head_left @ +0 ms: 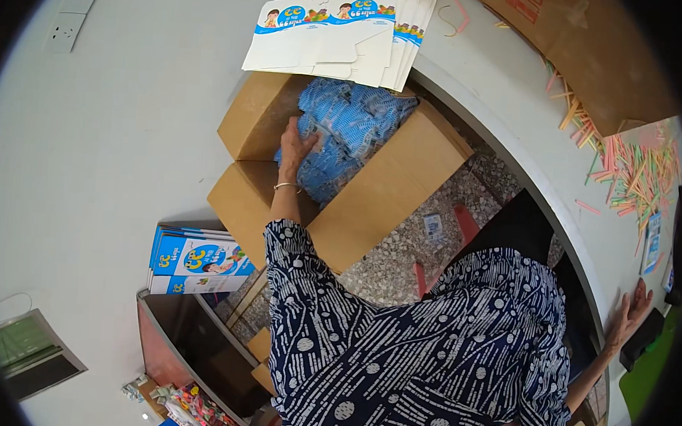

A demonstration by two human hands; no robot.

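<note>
My left hand (pixel 294 146) reaches into an open cardboard box (pixel 392 189) at the middle left. Its thumb and fingers are apart, and it lies against the box's filling of blue-and-white patterned packets (pixel 353 121). No packet is visibly lifted in it. My right hand (pixel 630 316) rests on the table's edge at the far right with its fingers stretched out. Just beyond its fingertips lies a small blue-and-white packet (pixel 652 243).
Flat printed white-and-blue cartons (pixel 331 39) overhang the box's far side. Colourful thin sticks (pixel 636 167) are strewn over the curved white table (pixel 508 106), beside a big cardboard box (pixel 596 57). Folded blue-and-white cartons (pixel 200 259) stand at left. A small packet (pixel 433 227) lies on the speckled floor.
</note>
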